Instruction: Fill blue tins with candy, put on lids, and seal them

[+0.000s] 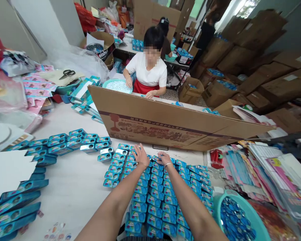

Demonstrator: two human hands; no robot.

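Rows of small blue boxes [155, 200] stand packed together on the white table, spread beneath and between my forearms. At the far edge of these rows, my left hand [141, 156] lies over the box tops with its fingers stretched out and apart. Just to its right, my right hand [164, 158] has bent fingers closed on a small blue box [155, 158] in the back row; the fingertips are partly hidden. Many boxes show a round dark opening or window on top. A bracelet is on each wrist.
A long cardboard panel [150, 124] stands just beyond my hands. Behind it a person in white [147, 72] sits by a basin of white pieces [117, 86]. More blue boxes [60, 144] line the left. At right are a basin of blue discs [259, 221] and stacked printed sheets [268, 177].
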